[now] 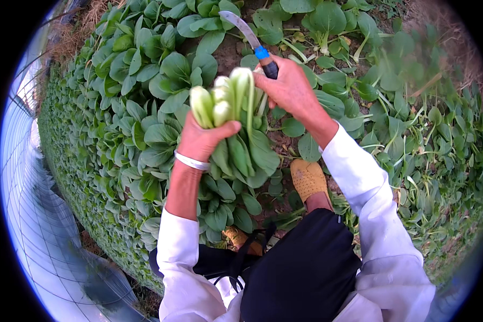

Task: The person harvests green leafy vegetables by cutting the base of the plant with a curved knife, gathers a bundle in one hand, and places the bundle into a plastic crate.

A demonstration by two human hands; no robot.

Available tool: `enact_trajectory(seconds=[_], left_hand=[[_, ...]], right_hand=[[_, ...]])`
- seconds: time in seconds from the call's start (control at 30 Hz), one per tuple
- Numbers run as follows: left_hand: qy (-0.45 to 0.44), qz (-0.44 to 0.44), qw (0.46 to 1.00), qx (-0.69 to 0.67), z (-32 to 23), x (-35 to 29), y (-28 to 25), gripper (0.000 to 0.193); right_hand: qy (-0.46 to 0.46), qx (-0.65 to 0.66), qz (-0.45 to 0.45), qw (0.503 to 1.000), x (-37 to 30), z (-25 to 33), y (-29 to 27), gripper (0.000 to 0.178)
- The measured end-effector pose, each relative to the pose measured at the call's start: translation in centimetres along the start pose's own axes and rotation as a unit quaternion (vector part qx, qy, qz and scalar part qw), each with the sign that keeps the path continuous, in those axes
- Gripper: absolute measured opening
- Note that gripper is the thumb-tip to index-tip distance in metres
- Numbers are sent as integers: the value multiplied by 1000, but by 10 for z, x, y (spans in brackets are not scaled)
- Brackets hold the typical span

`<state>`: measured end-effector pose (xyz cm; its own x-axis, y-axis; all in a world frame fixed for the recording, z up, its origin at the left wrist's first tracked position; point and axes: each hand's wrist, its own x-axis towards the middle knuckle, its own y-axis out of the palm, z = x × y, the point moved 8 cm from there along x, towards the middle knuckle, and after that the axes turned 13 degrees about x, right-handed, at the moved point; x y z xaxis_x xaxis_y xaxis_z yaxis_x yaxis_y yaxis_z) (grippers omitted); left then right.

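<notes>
Two hands meet at frame center over a bed of leafy greens. No crate, basket or bin shows anywhere in frame, so I've got no container contents to log.

My left hand (201,140) sits center, just left of middle, fingers and thumb wrapped tight round a bunch of bok choy (232,123), pinching it mid-stem. Cut ends point up toward top of frame, pale white-green, thick and rounded. Dark green leaves hang down below the fist, broad, smooth, a bit floppy. A white band rings the wrist.

My right hand (290,88) is just right of the bunch, upper center, fist closed on the dark handle of a curved knife (252,40). Fingers also touch the upper stems. Blade is grey, bent like a sickle, w/ a blue collar next to the handle; tip points to upper left of frame.

Both arms wear white sleeves, coming up from lower edge. Black apron (300,268) fills bottom center. One yellow perforated shoe (308,180) stands on soil just below the right forearm, btwn plants.

Planted greens (145,96) fill upper left and left; the right side is sparser, w/ loose leaves lying flat. Plastic greenhouse sheeting (43,225) curves along the lower left.
</notes>
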<state>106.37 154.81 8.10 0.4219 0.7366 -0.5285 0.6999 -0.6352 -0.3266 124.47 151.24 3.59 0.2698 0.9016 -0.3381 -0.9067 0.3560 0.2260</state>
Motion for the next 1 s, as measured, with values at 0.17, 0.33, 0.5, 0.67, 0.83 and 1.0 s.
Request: enact_trajectory(seconds=[0.17,0.33,0.5,0.67,0.83,1.0], left_hand=[[27,61,994,-82,1,8,40,66],[-30,100,990,-93,-10,20,58,64],[72,42,963,255,-51,58,35,40],[251,-53,665,702,-104,112,48,28],[360,-91,479,795,-90,178,44,22],[317,-111,433,837,-56,222,21,20]], right_hand=[[3,121,-45,992,-11,-1,-10,22],[24,174,-48,983,-6,-7,-20,29],[54,189,-50,979,17,-31,-41,38],[36,136,-109,984,63,-53,-63,40],[43,-15,-76,996,120,-65,-45,36],[-9,-143,-114,983,166,-79,-46,42]])
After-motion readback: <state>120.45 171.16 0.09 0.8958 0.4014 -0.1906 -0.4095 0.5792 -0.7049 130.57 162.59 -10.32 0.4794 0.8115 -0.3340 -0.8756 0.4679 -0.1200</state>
